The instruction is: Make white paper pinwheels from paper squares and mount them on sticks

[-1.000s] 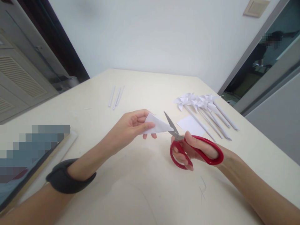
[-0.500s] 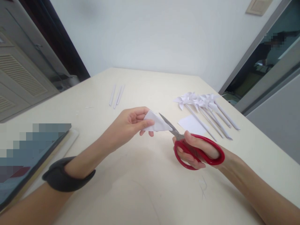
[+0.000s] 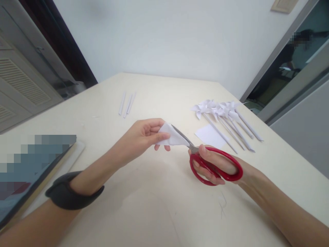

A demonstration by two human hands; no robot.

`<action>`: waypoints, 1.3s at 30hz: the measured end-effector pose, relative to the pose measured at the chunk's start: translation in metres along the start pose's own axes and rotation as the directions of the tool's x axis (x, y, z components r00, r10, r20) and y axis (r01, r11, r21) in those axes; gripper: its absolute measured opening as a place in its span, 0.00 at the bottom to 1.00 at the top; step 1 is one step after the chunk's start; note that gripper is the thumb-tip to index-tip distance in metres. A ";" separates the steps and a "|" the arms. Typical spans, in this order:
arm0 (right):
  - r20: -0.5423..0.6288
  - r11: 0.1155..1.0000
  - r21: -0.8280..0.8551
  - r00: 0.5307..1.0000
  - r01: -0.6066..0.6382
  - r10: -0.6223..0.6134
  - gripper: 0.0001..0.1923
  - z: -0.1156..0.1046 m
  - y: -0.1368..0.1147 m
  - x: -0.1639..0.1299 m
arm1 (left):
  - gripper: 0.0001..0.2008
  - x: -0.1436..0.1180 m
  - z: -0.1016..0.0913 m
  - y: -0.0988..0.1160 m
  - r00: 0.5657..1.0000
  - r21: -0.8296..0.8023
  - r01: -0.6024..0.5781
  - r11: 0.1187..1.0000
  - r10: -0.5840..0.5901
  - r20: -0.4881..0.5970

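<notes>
White paper under red scissors at a cream table (image 3: 159, 202)

Right hand (image 3: 218, 166) is closed through the red-handled scissors (image 3: 213, 168), blades nearly shut on the folded paper triangle (image 3: 173, 136); left hand (image 3: 144, 137) pinches that triangle above the tabletop, just left of the blades. Best to keep the fold taut and cut straight, short of the pinching fingers

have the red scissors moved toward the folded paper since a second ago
Yes. The red-handled scissors have slid left, their blades closing into the folded white paper triangle held by the left hand, away from the flat white paper square on the table.
</notes>
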State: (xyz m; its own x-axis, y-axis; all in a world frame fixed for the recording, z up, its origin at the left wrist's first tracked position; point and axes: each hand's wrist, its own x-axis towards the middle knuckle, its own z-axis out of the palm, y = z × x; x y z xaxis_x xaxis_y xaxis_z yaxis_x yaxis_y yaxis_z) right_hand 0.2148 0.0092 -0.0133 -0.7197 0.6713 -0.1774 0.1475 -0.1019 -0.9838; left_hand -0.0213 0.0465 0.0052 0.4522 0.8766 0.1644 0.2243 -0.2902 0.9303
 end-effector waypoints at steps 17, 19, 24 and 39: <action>0.031 0.993 0.108 0.999 -0.047 0.044 0.31 0.005 0.000 0.004 | 0.08 0.001 -0.008 -0.004 0.997 0.007 0.015 1.000 -0.015 0.076; 0.041 0.994 0.105 0.999 -0.039 0.035 0.32 0.004 0.003 0.004 | 0.08 0.001 -0.010 -0.005 0.995 0.024 0.012 1.000 -0.014 0.094; 0.067 0.997 0.077 0.998 -0.023 0.018 0.33 0.003 0.010 0.006 | 0.08 0.002 -0.013 -0.008 0.990 0.069 -0.005 0.998 -0.005 0.142; -0.006 0.998 -0.060 1.000 -0.029 0.029 0.36 0.007 0.002 0.006 | 0.06 0.002 -0.007 -0.007 0.996 -0.024 0.069 0.997 -0.068 0.064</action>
State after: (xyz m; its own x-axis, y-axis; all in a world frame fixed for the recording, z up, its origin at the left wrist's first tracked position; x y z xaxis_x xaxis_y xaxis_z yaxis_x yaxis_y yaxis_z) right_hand 0.2059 0.0075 -0.0163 -0.7110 0.6724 -0.2058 0.2088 -0.0777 -0.9749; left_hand -0.0281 0.0530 0.0015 0.4906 0.8677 0.0795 0.2347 -0.2194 0.9470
